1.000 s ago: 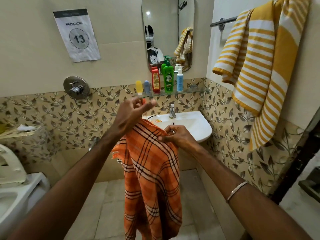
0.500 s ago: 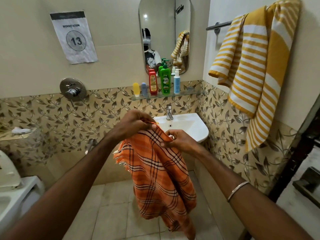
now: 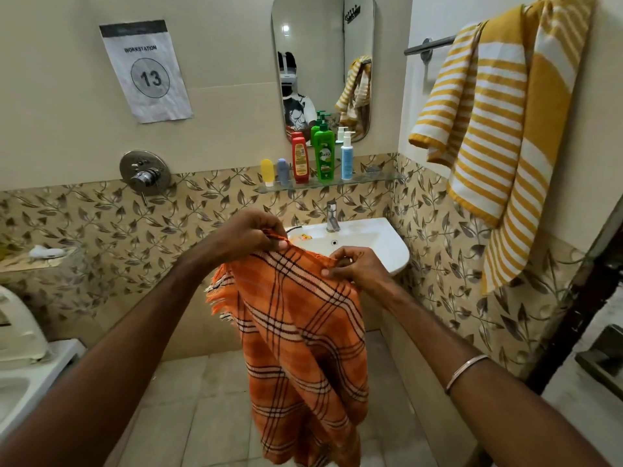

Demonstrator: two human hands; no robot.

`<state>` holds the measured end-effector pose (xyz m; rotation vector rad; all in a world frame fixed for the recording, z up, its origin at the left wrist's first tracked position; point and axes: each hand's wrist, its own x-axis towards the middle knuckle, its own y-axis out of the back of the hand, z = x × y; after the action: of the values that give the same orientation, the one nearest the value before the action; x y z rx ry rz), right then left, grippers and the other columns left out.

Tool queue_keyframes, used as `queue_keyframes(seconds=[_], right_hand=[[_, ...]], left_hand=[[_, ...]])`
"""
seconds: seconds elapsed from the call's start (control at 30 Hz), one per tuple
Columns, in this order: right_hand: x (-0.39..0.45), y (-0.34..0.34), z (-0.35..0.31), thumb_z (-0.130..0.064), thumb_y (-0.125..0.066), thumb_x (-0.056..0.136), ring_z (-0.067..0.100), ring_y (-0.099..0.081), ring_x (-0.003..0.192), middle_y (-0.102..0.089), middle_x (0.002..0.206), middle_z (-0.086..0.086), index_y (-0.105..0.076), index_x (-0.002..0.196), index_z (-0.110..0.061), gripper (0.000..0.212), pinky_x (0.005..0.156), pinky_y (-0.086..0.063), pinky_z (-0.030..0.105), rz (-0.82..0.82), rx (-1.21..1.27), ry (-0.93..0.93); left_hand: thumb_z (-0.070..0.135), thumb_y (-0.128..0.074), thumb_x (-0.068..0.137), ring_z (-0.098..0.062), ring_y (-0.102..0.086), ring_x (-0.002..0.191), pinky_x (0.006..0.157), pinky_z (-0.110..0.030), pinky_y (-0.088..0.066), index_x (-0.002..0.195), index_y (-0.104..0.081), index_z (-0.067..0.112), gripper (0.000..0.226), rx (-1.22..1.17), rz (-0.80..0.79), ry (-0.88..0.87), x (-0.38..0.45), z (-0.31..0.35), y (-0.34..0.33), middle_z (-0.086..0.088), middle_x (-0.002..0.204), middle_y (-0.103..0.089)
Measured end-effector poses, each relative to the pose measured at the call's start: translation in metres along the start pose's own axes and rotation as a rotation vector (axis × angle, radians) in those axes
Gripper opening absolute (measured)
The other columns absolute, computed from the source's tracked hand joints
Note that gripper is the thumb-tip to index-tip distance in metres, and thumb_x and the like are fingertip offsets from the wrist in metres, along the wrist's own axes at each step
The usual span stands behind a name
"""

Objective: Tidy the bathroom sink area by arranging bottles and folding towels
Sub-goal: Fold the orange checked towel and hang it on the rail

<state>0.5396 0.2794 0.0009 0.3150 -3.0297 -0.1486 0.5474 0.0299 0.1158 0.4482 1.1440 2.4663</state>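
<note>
An orange plaid towel (image 3: 303, 338) hangs in front of me, held by its top edge. My left hand (image 3: 249, 235) pinches the top edge's left end, and my right hand (image 3: 357, 267) pinches its right end, just before the white sink (image 3: 377, 237). On the glass shelf (image 3: 371, 179) under the mirror stand a small yellow bottle (image 3: 267, 172), a small grey-blue bottle (image 3: 283, 171), a red bottle (image 3: 300, 160), a green pump bottle (image 3: 324, 153) and a white-and-blue pump bottle (image 3: 347, 160). A yellow striped towel (image 3: 499, 129) hangs over the wall rail (image 3: 428, 48) at right.
A chrome tap (image 3: 332, 215) rises at the sink's back. A shower valve (image 3: 144, 173) is on the left wall under a paper sign (image 3: 146, 70). A white toilet (image 3: 23, 365) sits at the lower left. A dark door frame (image 3: 580, 311) borders the right.
My left hand has come down and taken hold of the towel's top edge. Both hands have spread the edge wider, so the towel hangs flatter and broader.
</note>
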Motion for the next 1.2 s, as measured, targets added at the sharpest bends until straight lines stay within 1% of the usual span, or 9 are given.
queue_keyframes(seconds=[0.1,0.27,0.33,0.43,0.67,0.83,0.97,1.1,1.2], right_hand=[[0.005,-0.006,0.003,-0.016,-0.086,0.074,0.024,-0.075,0.082,-0.076,0.092,0.010,-0.073,0.090,-0.014,0.021,0.074,-0.062,0.036,0.100,-0.102,0.095],[0.000,-0.011,0.000,-0.034,-0.076,0.086,0.010,-0.072,0.089,-0.075,0.099,-0.002,-0.074,0.101,-0.018,0.022,0.076,-0.060,0.028,-0.056,-0.296,0.168],[-0.001,-0.010,0.002,-0.033,-0.077,0.085,0.008,-0.071,0.089,-0.074,0.099,-0.004,-0.074,0.103,-0.021,0.022,0.074,-0.059,0.025,-0.094,-0.333,0.161],[-0.003,-0.007,0.008,-0.027,-0.079,0.082,0.010,-0.071,0.091,-0.075,0.099,-0.002,-0.075,0.101,-0.020,0.021,0.078,-0.060,0.031,-0.100,-0.297,0.102],[-0.007,0.002,0.017,-0.023,-0.087,0.067,0.027,-0.074,0.093,-0.077,0.102,0.012,-0.073,0.106,-0.006,0.045,0.088,-0.059,0.046,-0.099,-0.074,-0.079],[-0.004,0.002,0.016,-0.019,-0.090,0.067,0.028,-0.075,0.089,-0.077,0.096,0.010,-0.072,0.095,-0.007,0.035,0.087,-0.059,0.050,0.019,-0.114,-0.107],[-0.001,-0.009,0.004,-0.014,-0.091,0.066,0.023,-0.075,0.085,-0.077,0.086,0.009,-0.071,0.082,-0.012,0.025,0.084,-0.061,0.042,0.137,-0.158,-0.042],[0.001,-0.020,-0.014,-0.010,-0.089,0.068,0.017,-0.074,0.080,-0.076,0.079,0.004,-0.072,0.075,-0.014,0.019,0.075,-0.062,0.032,0.200,-0.255,0.055],[0.002,-0.025,-0.025,-0.011,-0.085,0.073,0.012,-0.072,0.075,-0.074,0.078,0.001,-0.072,0.076,-0.012,0.014,0.066,-0.061,0.028,0.207,-0.330,0.122]], left_hand=[[0.012,-0.064,0.092,-0.008,-0.063,0.084,0.070,-0.022,-0.044,0.092,-0.069,0.020,0.009,0.012,0.082,-0.005,0.001,0.001,0.000,0.001,0.091,-0.067],[0.014,-0.064,0.092,-0.014,-0.063,0.090,0.075,-0.028,-0.049,0.091,-0.069,0.022,0.009,0.023,0.243,-0.040,0.002,-0.003,0.004,0.002,0.093,-0.067],[0.013,-0.064,0.092,-0.019,-0.063,0.091,0.079,-0.034,-0.051,0.090,-0.070,0.021,0.010,0.003,0.282,-0.046,-0.001,-0.005,0.005,0.001,0.093,-0.067],[0.013,-0.064,0.092,-0.021,-0.064,0.089,0.079,-0.035,-0.052,0.090,-0.070,0.019,0.009,-0.046,0.340,-0.044,-0.003,-0.006,0.007,-0.001,0.091,-0.068],[0.008,-0.065,0.090,-0.018,-0.064,0.086,0.078,-0.032,-0.052,0.086,-0.071,0.015,0.010,-0.117,0.333,-0.020,-0.008,-0.011,0.012,-0.004,0.089,-0.069],[0.004,-0.062,0.090,-0.010,-0.068,0.072,0.071,-0.030,-0.050,0.083,-0.071,0.008,0.012,-0.230,0.327,0.018,-0.012,-0.017,0.016,-0.002,0.080,-0.071],[0.011,-0.063,0.089,-0.022,-0.068,0.087,0.069,-0.027,-0.051,0.097,-0.069,0.013,0.010,-0.280,0.292,0.097,-0.007,-0.018,0.010,-0.003,0.092,-0.070],[0.067,-0.065,0.064,-0.011,-0.064,0.100,0.078,-0.028,-0.050,0.128,-0.062,0.023,0.078,-0.059,0.222,0.047,-0.002,-0.004,-0.016,0.008,0.116,-0.066],[0.083,-0.063,0.053,-0.011,-0.061,0.104,0.089,-0.032,-0.048,0.139,-0.053,0.025,0.105,0.108,0.023,0.006,0.004,0.015,-0.046,0.011,0.124,-0.063]])
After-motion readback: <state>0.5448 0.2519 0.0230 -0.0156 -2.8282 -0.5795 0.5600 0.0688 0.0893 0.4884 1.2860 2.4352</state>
